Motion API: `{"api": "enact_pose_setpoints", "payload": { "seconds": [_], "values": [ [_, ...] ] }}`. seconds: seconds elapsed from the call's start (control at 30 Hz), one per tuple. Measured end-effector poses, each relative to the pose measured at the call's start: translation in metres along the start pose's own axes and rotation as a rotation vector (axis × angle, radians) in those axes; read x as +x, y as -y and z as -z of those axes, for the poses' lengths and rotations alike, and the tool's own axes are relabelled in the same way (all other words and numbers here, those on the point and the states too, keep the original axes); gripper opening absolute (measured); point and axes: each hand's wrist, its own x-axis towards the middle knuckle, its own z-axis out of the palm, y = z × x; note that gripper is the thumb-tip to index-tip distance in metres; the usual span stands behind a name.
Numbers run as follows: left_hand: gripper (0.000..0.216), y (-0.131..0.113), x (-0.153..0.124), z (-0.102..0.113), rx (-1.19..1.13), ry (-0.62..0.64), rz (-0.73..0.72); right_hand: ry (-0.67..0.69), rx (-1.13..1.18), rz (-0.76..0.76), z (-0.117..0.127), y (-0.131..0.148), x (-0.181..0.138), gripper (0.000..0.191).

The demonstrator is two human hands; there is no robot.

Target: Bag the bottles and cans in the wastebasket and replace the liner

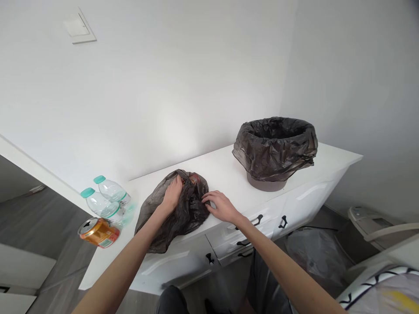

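A black plastic garbage bag (163,224) lies crumpled on the white cabinet top, its opening bunched and something reddish showing inside. My left hand (173,194) grips the bag near its mouth, the fingertips partly lost in the folds. At the bag's right edge, my right hand (222,206) has its fingers and thumb closed on the plastic. Left of the bag stand two clear plastic bottles with teal caps, the nearer bottle (101,205) and the farther bottle (113,189). An orange drink can (100,232) is in front of them.
A trash bin (266,183) lined with a black bag (275,152) stands on the right part of the cabinet (340,157). Black handles mark the drawers below. A grey appliance (369,222) and a translucent plastic bag (317,253) are at lower right.
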Motion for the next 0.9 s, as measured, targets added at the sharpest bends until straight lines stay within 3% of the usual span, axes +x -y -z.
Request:
{"api": "enact_pose_setpoints", "payload": {
  "seconds": [0.23,0.43,0.53,0.63,0.77,0.9],
  "values": [
    [0.048,0.01,-0.041,0.015,-0.095,-0.05,-0.021,0.028,-0.091,-0.007,-0.001,0.011,-0.002,0.032],
    [0.084,0.045,-0.105,0.032,-0.169,-0.02,-0.046,0.099,-0.181,0.012,-0.009,0.005,-0.006,0.042],
    [0.081,0.068,-0.14,0.057,-0.162,0.018,-0.062,0.113,-0.193,-0.008,-0.003,-0.01,-0.007,0.043],
    [0.074,0.082,-0.162,0.097,-0.044,-0.033,-0.009,0.107,-0.217,-0.048,0.009,-0.033,-0.008,0.045],
    [0.072,0.083,-0.158,0.143,0.155,-0.056,0.071,0.083,-0.255,-0.077,0.018,-0.062,-0.011,0.048],
    [0.069,0.082,-0.126,0.155,0.343,0.107,0.087,0.074,-0.291,-0.077,0.017,-0.081,-0.014,0.05]
  ]
}}
